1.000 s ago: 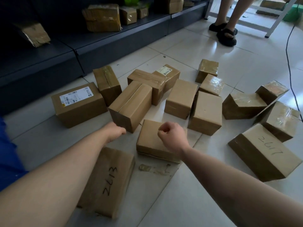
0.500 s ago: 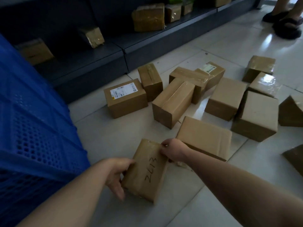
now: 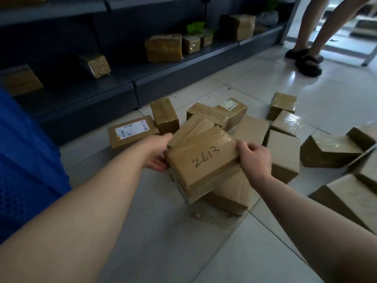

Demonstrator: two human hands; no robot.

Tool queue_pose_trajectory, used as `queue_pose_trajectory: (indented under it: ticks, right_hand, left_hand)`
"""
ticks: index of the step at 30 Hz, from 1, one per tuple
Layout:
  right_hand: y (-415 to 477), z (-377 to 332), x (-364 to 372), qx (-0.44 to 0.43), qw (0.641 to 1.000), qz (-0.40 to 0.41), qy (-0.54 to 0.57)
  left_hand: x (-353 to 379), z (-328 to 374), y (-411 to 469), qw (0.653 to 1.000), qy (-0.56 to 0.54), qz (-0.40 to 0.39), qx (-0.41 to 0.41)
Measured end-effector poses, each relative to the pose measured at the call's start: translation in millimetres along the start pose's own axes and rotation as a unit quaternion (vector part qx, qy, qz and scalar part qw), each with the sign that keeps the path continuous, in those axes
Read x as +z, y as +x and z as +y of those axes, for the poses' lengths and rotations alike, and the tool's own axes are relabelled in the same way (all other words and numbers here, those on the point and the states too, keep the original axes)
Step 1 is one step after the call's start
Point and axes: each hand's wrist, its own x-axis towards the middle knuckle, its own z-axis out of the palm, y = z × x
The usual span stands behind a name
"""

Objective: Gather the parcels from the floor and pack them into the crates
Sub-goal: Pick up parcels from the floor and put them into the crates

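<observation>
White tiled floor, dark low shelving along the far side.

Count, floor: 14 brown cardboard parcels lying loose, clustered from centre to right edge; 2 carry white printed labels, one at the left of the cluster and one farther back.

Count, in hand: 1 parcel marked "2613", held tilted, clear of the tiles, directly over a flat parcel.

Left hand: grips the left edge of the marked parcel, thumb along the top, fingers beneath.

Right hand: fingers curled over the parcel's right corner, gripping it.

Count, shelf: at least 6 taped parcels, e.g. the largest, plus 1 green bag.

Count, crates: 1 blue crate, at the left edge, only partly in frame.

Second person at far right: 2 legs, 2 black sandals.
</observation>
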Motion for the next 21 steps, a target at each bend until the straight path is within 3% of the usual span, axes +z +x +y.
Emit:
queue_pose_trajectory:
  ticks: [4,10,16,21]
  right_hand:
    - [4,13,-35,0.049,0.998,0.044,0.004]
    - [4,41,-48,0.129,0.982,-0.07,-0.119]
    - [2,50,-40,0.266,0.943,-0.193,0.046]
    - [9,60,-32,0.258,0.943,-0.171,0.123]
  left_hand:
    - [47,23,4,0.991,-0.087,-0.009,0.103]
    - [86,-2,20,0.991,-0.065,-0.104,0.056]
    - [87,-32,32,0.991,-0.034,-0.13,-0.025]
    - [96,-33,45,0.983,-0.058,-0.173,0.002]
